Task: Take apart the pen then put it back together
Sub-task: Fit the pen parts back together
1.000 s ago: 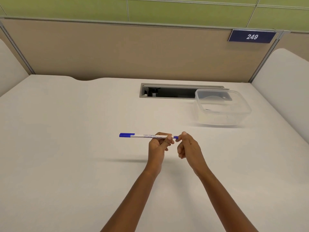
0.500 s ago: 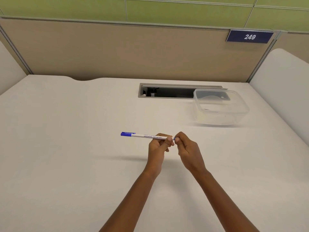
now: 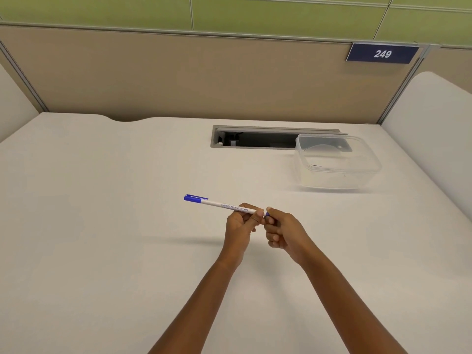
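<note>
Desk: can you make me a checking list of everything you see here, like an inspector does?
Surface: white desk, plain and flat.
Job's things: one pen, white with a blue cap on its left end, all in one piece, held up above the desk.
Clutter: a clear tub at the far right, no lid on it.
Grips: left hand grips the pen's body; right hand pinches its blue right end.
Cables: nothing seen for sure; the small bits inside the desk slot are too small to tell.
Surroundings: a tan and green wall behind the desk, with a blue sign reading 249.
</note>
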The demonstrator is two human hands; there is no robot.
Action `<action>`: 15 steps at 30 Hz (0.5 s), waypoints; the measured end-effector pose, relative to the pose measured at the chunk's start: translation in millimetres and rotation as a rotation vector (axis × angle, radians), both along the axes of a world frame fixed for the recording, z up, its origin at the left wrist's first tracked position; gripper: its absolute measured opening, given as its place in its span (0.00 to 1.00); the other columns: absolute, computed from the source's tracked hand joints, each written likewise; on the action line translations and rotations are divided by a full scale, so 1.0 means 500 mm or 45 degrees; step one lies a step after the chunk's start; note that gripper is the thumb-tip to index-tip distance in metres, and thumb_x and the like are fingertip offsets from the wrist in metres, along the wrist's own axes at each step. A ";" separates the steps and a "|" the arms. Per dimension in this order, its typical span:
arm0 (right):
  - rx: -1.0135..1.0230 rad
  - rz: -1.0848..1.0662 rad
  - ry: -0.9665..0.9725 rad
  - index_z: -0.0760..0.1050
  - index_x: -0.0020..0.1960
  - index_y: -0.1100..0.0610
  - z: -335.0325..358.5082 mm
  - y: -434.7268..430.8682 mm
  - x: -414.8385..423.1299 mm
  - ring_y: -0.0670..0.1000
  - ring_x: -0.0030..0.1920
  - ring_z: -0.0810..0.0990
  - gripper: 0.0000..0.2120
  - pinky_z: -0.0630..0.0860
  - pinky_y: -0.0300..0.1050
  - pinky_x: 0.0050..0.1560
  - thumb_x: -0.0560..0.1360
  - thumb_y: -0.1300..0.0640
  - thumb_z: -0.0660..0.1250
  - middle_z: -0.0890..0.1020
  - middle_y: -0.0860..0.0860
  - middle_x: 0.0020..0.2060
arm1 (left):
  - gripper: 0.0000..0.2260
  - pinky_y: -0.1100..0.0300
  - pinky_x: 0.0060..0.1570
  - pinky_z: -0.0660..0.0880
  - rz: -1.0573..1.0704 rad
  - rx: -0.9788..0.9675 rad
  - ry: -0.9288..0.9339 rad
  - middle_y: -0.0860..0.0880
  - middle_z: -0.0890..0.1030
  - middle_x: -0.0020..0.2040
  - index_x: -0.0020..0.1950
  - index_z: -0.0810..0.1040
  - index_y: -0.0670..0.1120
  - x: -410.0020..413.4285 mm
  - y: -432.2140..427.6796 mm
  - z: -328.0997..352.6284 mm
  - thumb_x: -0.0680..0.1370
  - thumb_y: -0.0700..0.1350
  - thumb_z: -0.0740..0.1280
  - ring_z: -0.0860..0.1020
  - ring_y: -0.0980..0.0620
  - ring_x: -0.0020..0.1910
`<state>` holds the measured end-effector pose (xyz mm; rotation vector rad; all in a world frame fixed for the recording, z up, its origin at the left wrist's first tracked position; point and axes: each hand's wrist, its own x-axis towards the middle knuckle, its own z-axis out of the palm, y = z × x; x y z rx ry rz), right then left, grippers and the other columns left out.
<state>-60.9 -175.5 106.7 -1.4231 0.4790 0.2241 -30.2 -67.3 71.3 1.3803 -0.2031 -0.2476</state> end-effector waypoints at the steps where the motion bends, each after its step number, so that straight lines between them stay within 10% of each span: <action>1: -0.085 -0.008 -0.017 0.64 0.28 0.54 -0.001 0.001 0.000 0.46 0.20 0.63 0.19 0.64 0.37 0.27 0.78 0.52 0.54 0.64 0.45 0.18 | 0.09 0.73 0.31 0.68 0.007 -0.007 0.006 0.58 0.79 0.26 0.38 0.74 0.45 0.000 -0.001 0.000 0.78 0.35 0.63 0.75 0.64 0.29; 15: -1.200 0.125 -0.571 0.71 0.46 0.50 -0.046 -0.004 -0.023 0.48 0.35 0.76 0.07 0.69 0.42 0.34 0.79 0.53 0.55 0.76 0.45 0.30 | 0.09 0.71 0.31 0.68 0.110 -0.029 0.070 0.58 0.77 0.25 0.38 0.75 0.45 -0.006 -0.004 -0.012 0.78 0.37 0.62 0.73 0.64 0.28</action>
